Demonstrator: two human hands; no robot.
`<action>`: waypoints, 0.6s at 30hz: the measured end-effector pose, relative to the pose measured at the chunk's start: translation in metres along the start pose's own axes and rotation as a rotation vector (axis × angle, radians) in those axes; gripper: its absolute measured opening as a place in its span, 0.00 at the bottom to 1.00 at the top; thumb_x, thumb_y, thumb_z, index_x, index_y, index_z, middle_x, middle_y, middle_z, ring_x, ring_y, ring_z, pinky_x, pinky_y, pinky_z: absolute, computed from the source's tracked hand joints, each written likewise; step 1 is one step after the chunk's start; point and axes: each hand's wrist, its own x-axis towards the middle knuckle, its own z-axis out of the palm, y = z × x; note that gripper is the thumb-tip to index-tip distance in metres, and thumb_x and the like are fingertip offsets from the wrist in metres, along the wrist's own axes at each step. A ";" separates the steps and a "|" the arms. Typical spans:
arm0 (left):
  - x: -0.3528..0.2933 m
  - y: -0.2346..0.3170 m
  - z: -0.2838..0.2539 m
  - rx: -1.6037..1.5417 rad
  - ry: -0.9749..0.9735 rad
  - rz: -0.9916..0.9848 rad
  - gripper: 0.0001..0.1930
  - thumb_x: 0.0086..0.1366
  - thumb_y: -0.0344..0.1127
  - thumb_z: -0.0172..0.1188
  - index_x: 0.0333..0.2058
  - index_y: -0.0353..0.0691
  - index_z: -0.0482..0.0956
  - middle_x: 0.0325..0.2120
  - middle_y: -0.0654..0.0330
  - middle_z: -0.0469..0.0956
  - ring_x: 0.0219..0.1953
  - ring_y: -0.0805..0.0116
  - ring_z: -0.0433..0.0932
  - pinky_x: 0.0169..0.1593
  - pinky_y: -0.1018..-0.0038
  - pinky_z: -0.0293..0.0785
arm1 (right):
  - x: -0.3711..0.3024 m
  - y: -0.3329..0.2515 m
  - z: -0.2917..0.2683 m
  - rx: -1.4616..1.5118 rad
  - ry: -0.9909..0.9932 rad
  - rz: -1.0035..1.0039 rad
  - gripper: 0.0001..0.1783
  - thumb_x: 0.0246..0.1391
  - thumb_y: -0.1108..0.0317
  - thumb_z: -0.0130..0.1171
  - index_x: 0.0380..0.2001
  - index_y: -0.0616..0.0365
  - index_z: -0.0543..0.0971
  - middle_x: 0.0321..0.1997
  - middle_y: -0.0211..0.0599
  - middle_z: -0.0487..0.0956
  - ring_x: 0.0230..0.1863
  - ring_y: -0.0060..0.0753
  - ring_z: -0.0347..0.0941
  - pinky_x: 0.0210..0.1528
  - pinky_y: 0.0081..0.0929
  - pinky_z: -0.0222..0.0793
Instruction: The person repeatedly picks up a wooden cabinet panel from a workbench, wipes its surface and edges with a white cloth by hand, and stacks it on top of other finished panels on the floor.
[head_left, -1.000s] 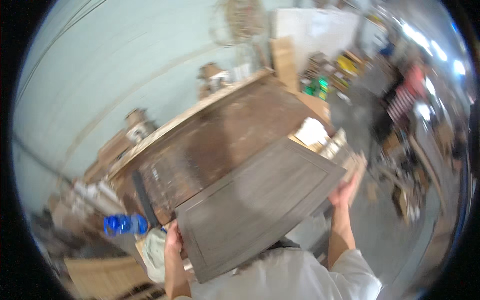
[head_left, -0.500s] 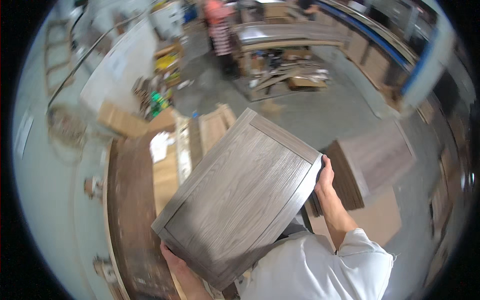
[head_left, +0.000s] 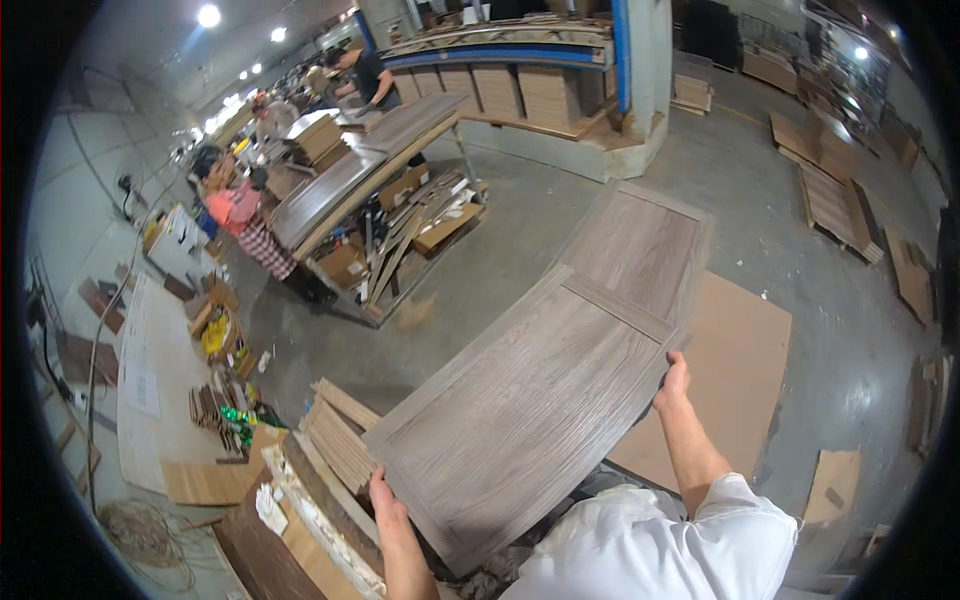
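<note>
Panel (head_left: pixel 520 410), one held, two hands (head_left: pixel 675 384)

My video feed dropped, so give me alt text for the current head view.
The person's left hand and right hand hold a gray-brown wood-grain panel by opposite sides; a similar panel shows beyond its far end. A brown sheet lies on the floor at right, and a co-worker in a coral top stands by a workbench at upper left.

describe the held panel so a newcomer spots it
On the grey floor, find the large flat brown sheet. Left of it is a framed grey-brown panel; unlike the similar panel beyond, this one is held between the left hand and right hand.
</note>
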 end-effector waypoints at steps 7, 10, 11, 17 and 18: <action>0.036 -0.054 0.154 -0.230 -0.356 -0.241 0.28 0.72 0.45 0.47 0.63 0.33 0.63 0.62 0.51 0.67 0.62 0.53 0.68 0.64 0.57 0.64 | -0.007 0.010 0.047 -0.385 -0.040 -0.286 0.35 0.56 0.70 0.51 0.67 0.64 0.57 0.68 0.53 0.64 0.68 0.47 0.59 0.69 0.42 0.56; -0.007 -0.051 0.237 0.061 -0.323 -0.242 0.26 0.74 0.45 0.46 0.63 0.34 0.61 0.61 0.51 0.68 0.61 0.54 0.69 0.63 0.56 0.65 | 0.005 0.018 0.039 -0.434 -0.058 -0.489 0.41 0.56 0.78 0.51 0.71 0.63 0.49 0.72 0.54 0.59 0.71 0.47 0.56 0.70 0.39 0.55; -0.016 -0.054 0.253 0.033 -0.411 -0.226 0.22 0.73 0.44 0.47 0.58 0.36 0.66 0.57 0.54 0.71 0.56 0.56 0.73 0.58 0.59 0.71 | 0.009 0.015 0.037 -0.548 -0.024 -0.511 0.44 0.57 0.80 0.51 0.73 0.62 0.43 0.74 0.55 0.54 0.71 0.47 0.56 0.70 0.37 0.55; -0.063 -0.030 0.327 0.265 -0.730 -0.119 0.11 0.71 0.40 0.56 0.36 0.39 0.69 0.38 0.57 0.74 0.36 0.63 0.83 0.33 0.73 0.80 | 0.056 -0.066 0.033 -0.508 -0.081 -0.479 0.42 0.55 0.78 0.55 0.71 0.63 0.50 0.69 0.58 0.61 0.66 0.49 0.65 0.65 0.37 0.63; -0.065 -0.026 0.334 0.257 -0.729 -0.123 0.11 0.71 0.40 0.56 0.36 0.39 0.69 0.38 0.57 0.74 0.36 0.63 0.83 0.33 0.73 0.80 | 0.060 -0.072 0.034 -0.493 -0.058 -0.444 0.42 0.55 0.78 0.55 0.71 0.63 0.50 0.69 0.57 0.63 0.64 0.48 0.66 0.63 0.36 0.65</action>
